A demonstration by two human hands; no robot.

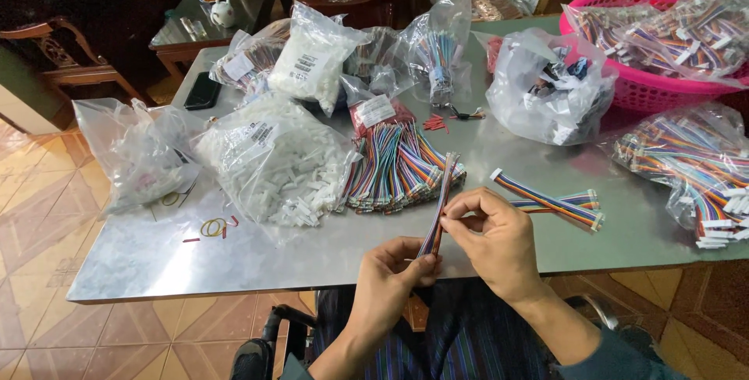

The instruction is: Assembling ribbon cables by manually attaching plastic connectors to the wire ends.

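A rainbow ribbon cable (438, 204) is standing nearly upright above the near edge of the metal table (156, 247), pinched at both ends. The left hand (390, 275) is clenching its lower end, while the right hand (495, 236) is gripping it higher up with fingertips. Just beyond, a pile of ribbon cables (394, 165) is spilling from a bag; finished cables (558, 200) (with white connectors) are lying to the right, a bag of white connectors (273, 165) to the left.
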